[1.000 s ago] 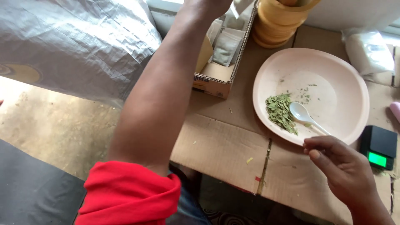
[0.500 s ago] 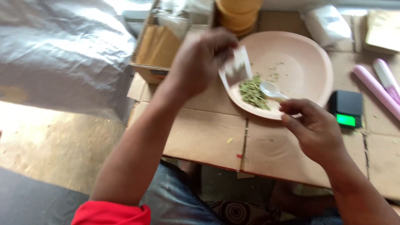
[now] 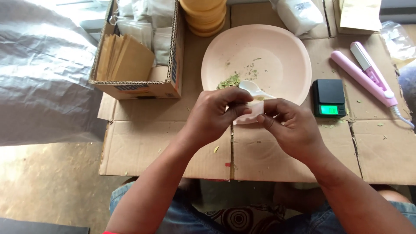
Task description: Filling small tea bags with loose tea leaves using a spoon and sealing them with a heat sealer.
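left hand (image 3: pixel 214 113) and right hand (image 3: pixel 289 125) both pinch a small white sachet (image 3: pixel 250 113) between closed fingertips. they sit over the near rim of the pink plate (image 3: pixel 286 56), beside green leaf bits (image 3: pixel 229 81) and a white spoon (image 3: pixel 253 89).

The plate (image 3: pixel 277 47) was pale pink, and the dried leaves (image 3: pixel 229 81) heaped on it were a dull olive green. The spoon (image 3: pixel 251 88) looked white. Between the left hand (image 3: pixel 216 113) and right hand (image 3: pixel 289 125) sat a small sachet (image 3: pixel 251 112), whitish, though mostly covered, so its colour was hard to judge. The pocket scale (image 3: pixel 329 97) was black, its display glowing green. The hair straightener (image 3: pixel 367 73) was pink with white trim. The cardboard box (image 3: pixel 138 84) and the flattened cardboard (image 3: pixel 147 143) under it all were plain brown, the envelopes (image 3: pixel 123 58) tan, the stacked bowls (image 3: pixel 204 15) mustard yellow. The plastic sheet (image 3: pixel 43 78) showed silvery grey, the jeans (image 3: pixel 173 216) faded blue.
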